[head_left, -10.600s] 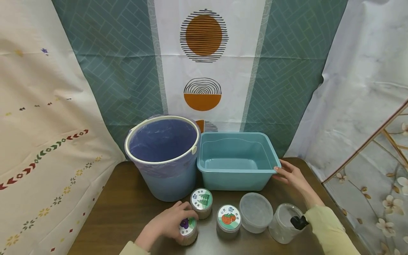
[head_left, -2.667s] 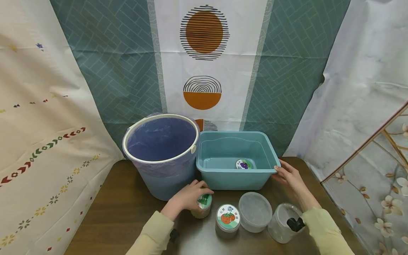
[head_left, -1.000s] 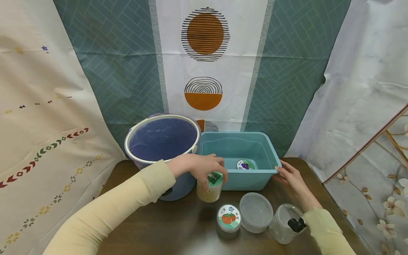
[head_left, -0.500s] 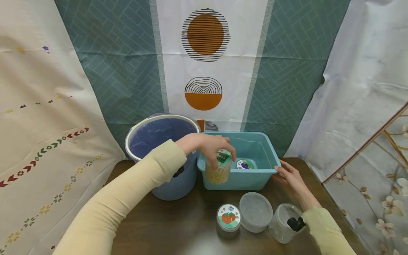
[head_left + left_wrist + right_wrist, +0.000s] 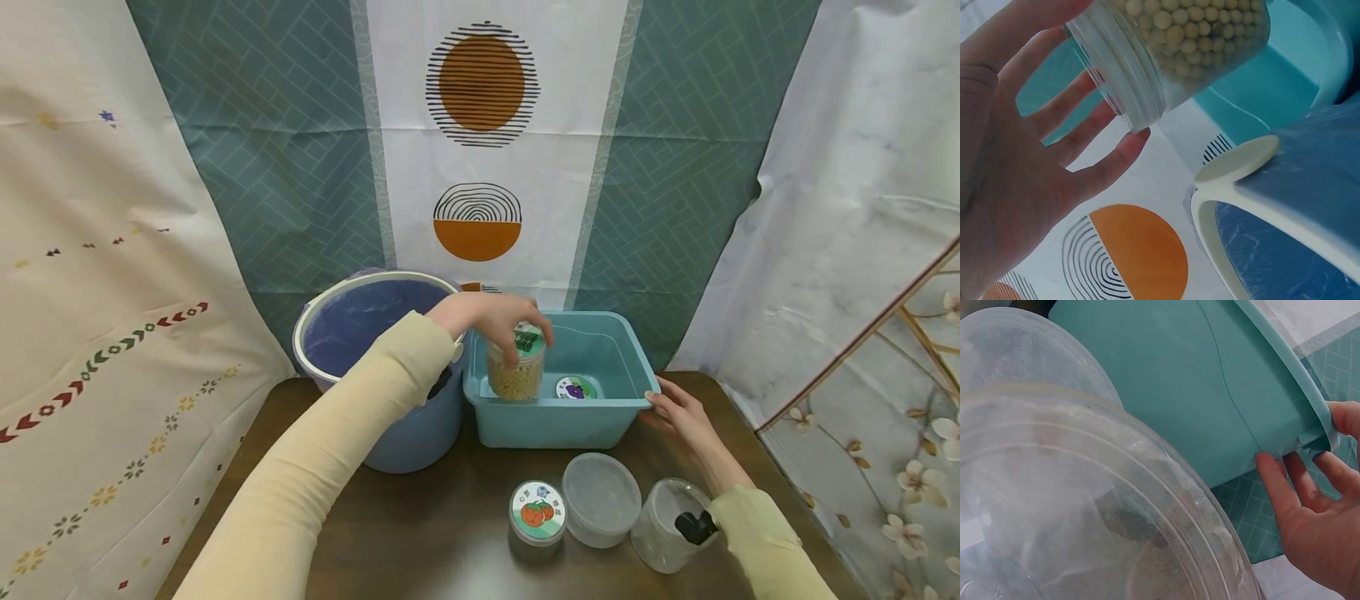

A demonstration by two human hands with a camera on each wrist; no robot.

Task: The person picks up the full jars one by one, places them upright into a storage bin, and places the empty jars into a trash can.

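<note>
My left hand [image 5: 498,325] grips the lid end of a clear jar [image 5: 517,375] from above; a green vegetable label is on the lid. Pale yellow beans [image 5: 1194,40] show through its wall in the left wrist view. The jar hangs over the left part of a teal plastic basin [image 5: 555,427], behind the front rim. At the basin's front right corner my right hand [image 5: 678,410] holds the rim, thumb on top and fingers against the outside [image 5: 1322,512]. Inside the basin lies a purple-eggplant lid label [image 5: 576,387]; the jar under it is mostly hidden.
A blue bucket [image 5: 412,437] with a white rim and plastic liner stands left of the basin, beneath my left forearm. In front are a tomato-label jar [image 5: 537,515], a clear round tub [image 5: 602,500] and a clear jar [image 5: 660,533] near my right sleeve.
The eggplant-label jar has gone from the table into the basin. My left hand then gripped the green-label jar, lifted it and carried it over the basin. My right hand stayed at the rim.
</note>
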